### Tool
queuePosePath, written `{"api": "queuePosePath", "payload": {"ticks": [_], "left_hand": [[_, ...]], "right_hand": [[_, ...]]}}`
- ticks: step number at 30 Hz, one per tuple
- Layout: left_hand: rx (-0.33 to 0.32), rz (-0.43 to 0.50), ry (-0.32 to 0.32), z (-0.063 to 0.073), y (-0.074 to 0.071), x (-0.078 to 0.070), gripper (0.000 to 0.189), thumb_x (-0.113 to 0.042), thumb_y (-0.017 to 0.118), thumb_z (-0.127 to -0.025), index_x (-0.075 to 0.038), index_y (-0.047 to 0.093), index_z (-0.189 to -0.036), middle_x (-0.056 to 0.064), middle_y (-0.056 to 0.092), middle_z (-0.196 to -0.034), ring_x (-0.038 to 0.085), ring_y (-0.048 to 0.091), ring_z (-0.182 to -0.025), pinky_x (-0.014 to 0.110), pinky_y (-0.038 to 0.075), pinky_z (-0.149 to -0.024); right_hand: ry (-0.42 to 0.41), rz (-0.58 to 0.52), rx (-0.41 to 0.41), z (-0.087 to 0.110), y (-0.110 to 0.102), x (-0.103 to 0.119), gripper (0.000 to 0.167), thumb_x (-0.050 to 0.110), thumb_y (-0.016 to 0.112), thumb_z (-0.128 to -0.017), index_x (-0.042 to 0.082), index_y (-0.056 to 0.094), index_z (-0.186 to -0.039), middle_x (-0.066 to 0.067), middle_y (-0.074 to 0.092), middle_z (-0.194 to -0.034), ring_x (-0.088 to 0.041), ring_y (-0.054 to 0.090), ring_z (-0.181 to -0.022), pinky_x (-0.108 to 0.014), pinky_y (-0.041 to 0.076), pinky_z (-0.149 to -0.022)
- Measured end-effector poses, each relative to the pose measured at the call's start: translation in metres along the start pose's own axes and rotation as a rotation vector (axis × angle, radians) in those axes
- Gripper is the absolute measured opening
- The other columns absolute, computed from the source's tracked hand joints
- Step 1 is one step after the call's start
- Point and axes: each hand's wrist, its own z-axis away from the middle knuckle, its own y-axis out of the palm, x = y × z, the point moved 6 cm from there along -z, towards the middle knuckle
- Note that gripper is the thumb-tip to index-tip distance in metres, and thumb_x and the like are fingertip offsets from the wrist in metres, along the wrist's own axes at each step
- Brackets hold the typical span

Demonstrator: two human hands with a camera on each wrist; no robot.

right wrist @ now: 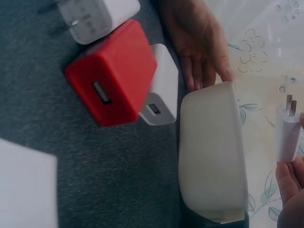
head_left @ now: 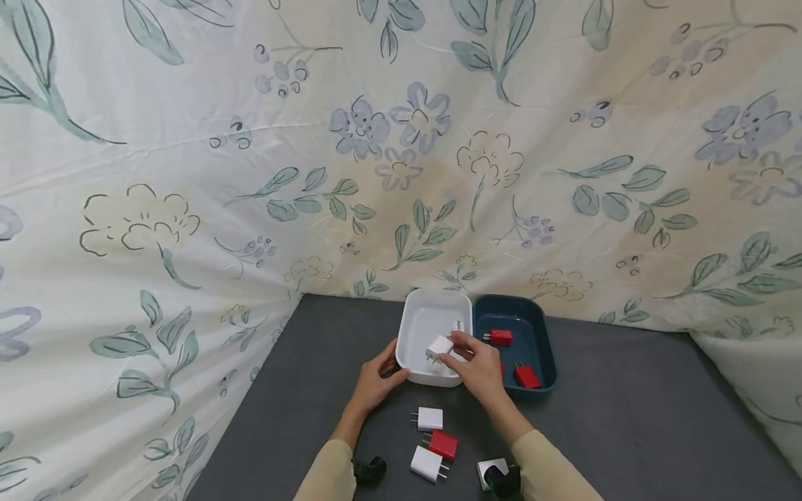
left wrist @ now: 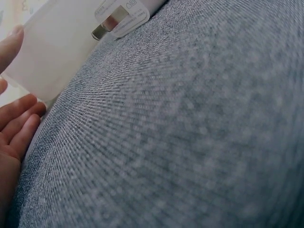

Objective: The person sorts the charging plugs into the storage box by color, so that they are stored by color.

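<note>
My right hand pinches a white USB wall charger between thumb and fingers, over the white tray. The right wrist view shows this charger with its two metal prongs pointing up. At the tray's front left corner is my left hand, its thumb at the rim and its relaxed fingers along the outer side. Another white charger shows inside the white tray, close to my right fingers. A blue tray stands against its right side and holds red chargers, one partly hidden by my right hand.
In front of the trays lie a white charger, a red charger and a second white charger, close together. One more white charger sits by my right sleeve, partly covered by the wrist camera. A flowered cloth hangs behind the grey table.
</note>
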Motion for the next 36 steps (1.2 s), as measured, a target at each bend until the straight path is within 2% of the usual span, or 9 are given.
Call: {"api": "queuePosePath", "payload": {"ticks": [6,13,20,26,36], "left_hand": [[-0.018,0.005,0.026,-0.001,-0.001,0.0,0.07,-0.016,0.072,-0.088,0.0,0.039,-0.147,0.024,0.055,-0.138,0.04,0.057,-0.124,0.056,0.048,-0.101],[-0.023,0.017,-0.015,0.006,-0.002,0.005,0.071,-0.017,0.073,-0.088,-0.001,0.039,-0.148,0.024,0.053,-0.139,0.038,0.056,-0.126,0.055,0.047,-0.102],[-0.01,0.021,0.011,0.004,-0.001,0.002,0.071,-0.017,0.073,-0.088,0.002,0.038,-0.147,0.026,0.052,-0.14,0.041,0.055,-0.126,0.056,0.046,-0.101],[0.012,0.011,0.002,0.001,0.002,0.001,0.072,-0.019,0.072,-0.089,0.001,0.037,-0.148,0.025,0.05,-0.142,0.039,0.054,-0.127,0.053,0.047,-0.102],[-0.013,0.014,0.019,-0.001,0.002,0.0,0.071,-0.016,0.073,-0.088,0.001,0.039,-0.147,0.024,0.053,-0.14,0.038,0.056,-0.125,0.054,0.048,-0.1]], "right_hand": [[0.005,-0.009,0.021,-0.009,0.006,0.007,0.052,0.016,0.085,-0.074,0.008,0.068,-0.122,-0.011,0.071,-0.117,-0.026,0.07,-0.103,-0.037,0.055,-0.09],[0.018,0.013,0.023,-0.014,0.015,0.006,0.05,0.016,0.085,-0.074,0.006,0.068,-0.121,-0.012,0.072,-0.114,-0.025,0.07,-0.102,-0.036,0.056,-0.089],[0.047,0.011,-0.018,-0.021,0.011,0.003,0.051,0.019,0.084,-0.076,0.007,0.067,-0.123,-0.01,0.072,-0.115,-0.026,0.069,-0.104,-0.038,0.055,-0.092],[0.097,0.054,-0.054,-0.027,0.005,-0.002,0.05,0.021,0.084,-0.076,0.008,0.068,-0.122,-0.011,0.072,-0.116,-0.027,0.069,-0.104,-0.039,0.055,-0.093],[0.075,0.091,-0.062,-0.038,0.005,0.001,0.051,0.023,0.084,-0.076,0.007,0.067,-0.122,-0.012,0.072,-0.117,-0.027,0.07,-0.104,-0.039,0.055,-0.093]]}}
